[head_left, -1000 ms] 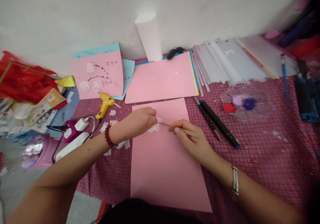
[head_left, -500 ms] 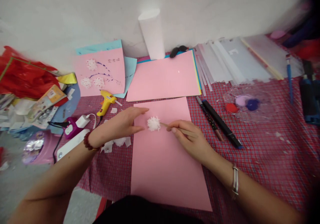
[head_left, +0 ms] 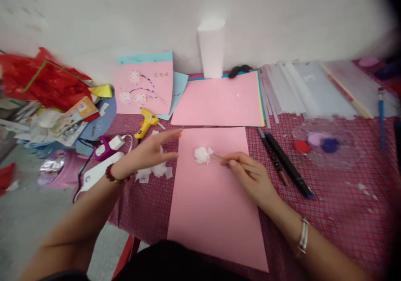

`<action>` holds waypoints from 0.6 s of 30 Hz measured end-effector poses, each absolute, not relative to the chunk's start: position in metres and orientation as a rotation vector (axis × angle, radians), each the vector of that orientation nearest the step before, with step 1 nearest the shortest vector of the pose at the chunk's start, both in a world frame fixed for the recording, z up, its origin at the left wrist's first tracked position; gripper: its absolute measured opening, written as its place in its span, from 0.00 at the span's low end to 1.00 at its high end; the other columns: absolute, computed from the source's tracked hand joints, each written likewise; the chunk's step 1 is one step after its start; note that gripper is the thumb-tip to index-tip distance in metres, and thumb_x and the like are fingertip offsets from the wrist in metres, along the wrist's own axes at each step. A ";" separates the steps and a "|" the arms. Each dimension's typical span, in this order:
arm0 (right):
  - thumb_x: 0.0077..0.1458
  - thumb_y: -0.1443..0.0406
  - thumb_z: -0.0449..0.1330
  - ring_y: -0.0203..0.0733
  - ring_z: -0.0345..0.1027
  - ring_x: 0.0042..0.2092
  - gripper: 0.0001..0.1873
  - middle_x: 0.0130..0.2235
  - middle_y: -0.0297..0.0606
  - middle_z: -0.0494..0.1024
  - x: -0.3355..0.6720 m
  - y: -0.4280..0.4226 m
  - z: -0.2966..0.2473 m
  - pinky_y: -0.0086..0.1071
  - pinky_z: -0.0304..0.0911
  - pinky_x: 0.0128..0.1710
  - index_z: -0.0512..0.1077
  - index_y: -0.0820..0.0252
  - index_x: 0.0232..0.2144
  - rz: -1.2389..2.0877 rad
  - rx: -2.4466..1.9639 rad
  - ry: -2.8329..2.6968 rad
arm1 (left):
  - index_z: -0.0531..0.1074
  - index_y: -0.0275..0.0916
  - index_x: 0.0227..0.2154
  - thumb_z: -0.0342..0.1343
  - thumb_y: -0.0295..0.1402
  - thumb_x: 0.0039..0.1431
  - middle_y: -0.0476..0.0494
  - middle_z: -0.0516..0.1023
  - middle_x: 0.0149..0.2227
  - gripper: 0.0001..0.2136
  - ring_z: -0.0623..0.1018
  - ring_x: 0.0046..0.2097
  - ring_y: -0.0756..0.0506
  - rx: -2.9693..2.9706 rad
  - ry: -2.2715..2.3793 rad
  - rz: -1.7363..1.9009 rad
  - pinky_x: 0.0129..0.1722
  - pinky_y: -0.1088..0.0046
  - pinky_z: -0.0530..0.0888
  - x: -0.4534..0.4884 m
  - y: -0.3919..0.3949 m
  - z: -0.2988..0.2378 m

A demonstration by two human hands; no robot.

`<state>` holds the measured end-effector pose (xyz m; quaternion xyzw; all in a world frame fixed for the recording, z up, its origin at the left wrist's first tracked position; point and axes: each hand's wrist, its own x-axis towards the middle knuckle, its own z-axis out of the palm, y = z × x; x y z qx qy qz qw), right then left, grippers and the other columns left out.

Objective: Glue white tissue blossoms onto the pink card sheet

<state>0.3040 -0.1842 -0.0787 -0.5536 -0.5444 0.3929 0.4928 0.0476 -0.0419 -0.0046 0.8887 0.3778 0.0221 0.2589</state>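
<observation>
While your right hand (head_left: 250,178) pinches a thin wooden stick (head_left: 224,159), its tip touches the fluffy white tissue flower (head_left: 203,155) lying on the smooth pink sheet (head_left: 213,214) between your 2 hands. Your left hand (head_left: 150,151) hovers open and empty above white paper scraps (head_left: 156,171). That flower looks featherlight, soft and easily crushed; take it gently by its outer edge.

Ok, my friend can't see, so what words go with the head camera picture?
A right hand holds a thin stick against a fluffy white paper flower on a pink sheet. The open left hand hovers beside it, above white paper scraps.
</observation>
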 end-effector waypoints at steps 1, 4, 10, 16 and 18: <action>0.60 0.63 0.51 0.40 0.72 0.36 0.10 0.33 0.36 0.77 0.305 -0.185 -0.079 0.33 0.67 0.36 0.72 0.56 0.33 0.961 -1.344 -1.265 | 0.67 0.38 0.52 0.55 0.39 0.55 0.38 0.74 0.51 0.21 0.73 0.51 0.42 2.346 1.133 0.143 0.52 0.62 0.69 0.040 -0.034 0.001; 0.60 0.61 0.53 0.41 0.73 0.35 0.09 0.31 0.36 0.78 0.307 -0.185 -0.083 0.33 0.68 0.33 0.72 0.54 0.32 0.957 -1.371 -1.233 | 0.73 0.35 0.39 0.51 0.38 0.57 0.42 0.78 0.39 0.13 0.76 0.38 0.47 2.201 1.325 0.216 0.39 0.70 0.73 0.012 -0.011 0.005; 0.60 0.59 0.52 0.43 0.73 0.36 0.11 0.33 0.36 0.78 0.308 -0.185 -0.090 0.35 0.68 0.34 0.73 0.52 0.32 0.947 -1.393 -1.291 | 0.74 0.38 0.36 0.51 0.32 0.53 0.47 0.77 0.28 0.10 0.75 0.29 0.49 2.292 1.467 -0.038 0.29 0.75 0.69 -0.017 0.003 -0.021; 0.60 0.59 0.53 0.43 0.72 0.37 0.09 0.33 0.37 0.77 0.307 -0.188 -0.088 0.36 0.67 0.36 0.72 0.54 0.35 0.979 -1.417 -1.105 | 0.73 0.38 0.43 0.47 0.29 0.54 0.40 0.78 0.38 0.15 0.75 0.35 0.44 2.608 1.626 -0.079 0.35 0.70 0.68 -0.003 0.005 -0.024; 0.60 0.60 0.53 0.41 0.71 0.35 0.09 0.31 0.36 0.76 0.306 -0.188 -0.086 0.35 0.67 0.36 0.71 0.55 0.33 0.979 -1.386 -1.030 | 0.72 0.39 0.45 0.47 0.29 0.55 0.39 0.78 0.39 0.16 0.75 0.36 0.44 2.598 1.636 -0.185 0.36 0.70 0.68 0.001 0.010 -0.026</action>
